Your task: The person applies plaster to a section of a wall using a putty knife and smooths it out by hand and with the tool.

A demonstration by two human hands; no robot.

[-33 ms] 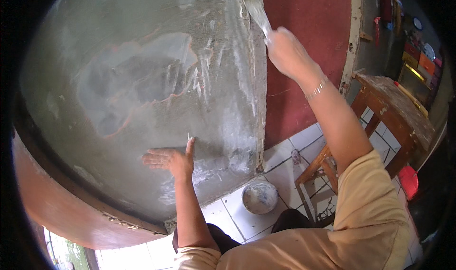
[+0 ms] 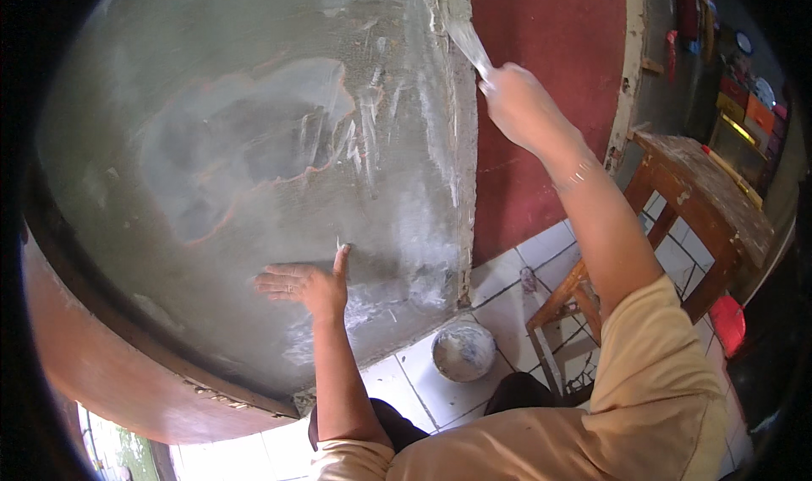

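Observation:
My left hand (image 2: 306, 285) lies flat with fingers spread on the grey plastered wall (image 2: 211, 143), low down near white filler smears. My right hand (image 2: 518, 101) is raised and closed around a putty knife (image 2: 467, 43). The pale blade rests against the wall's vertical corner edge (image 2: 461, 143), which is streaked with white filler.
A round tub of white filler (image 2: 463, 352) stands on the white tiled floor (image 2: 541, 253) below the corner. A paint-stained wooden table (image 2: 702, 194) stands to the right, with a red object (image 2: 727, 322) beneath it. A dark red wall (image 2: 550, 75) adjoins the corner.

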